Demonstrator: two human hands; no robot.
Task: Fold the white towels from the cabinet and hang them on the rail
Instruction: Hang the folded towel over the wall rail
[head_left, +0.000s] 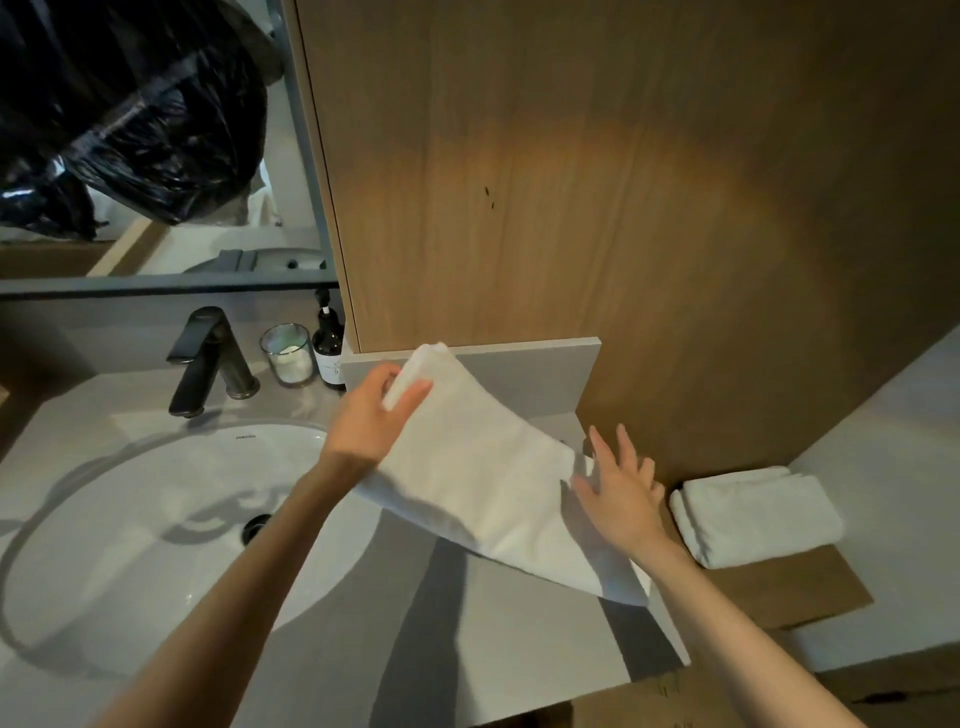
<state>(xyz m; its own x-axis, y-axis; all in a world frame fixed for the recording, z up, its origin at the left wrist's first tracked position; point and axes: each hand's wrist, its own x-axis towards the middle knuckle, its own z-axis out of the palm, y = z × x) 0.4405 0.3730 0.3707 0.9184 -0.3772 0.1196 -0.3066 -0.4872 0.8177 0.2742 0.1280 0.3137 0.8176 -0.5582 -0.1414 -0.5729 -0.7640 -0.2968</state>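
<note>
Above the vanity counter (519, 649), mid-frame, the white towel (478, 478) hangs slack from the left hand (374, 415), which pinches its upper corner, probably so the cloth drops flat for folding. Its long axis runs from eleven o'clock down to five o'clock, with the gripped end pointing up at the cabinet (571, 182). The right hand (618, 488), fingers straight and spread, holds nothing and sits at the towel's three o'clock edge, likely to catch it. A folded towel (753, 519) lies at four o'clock.
</note>
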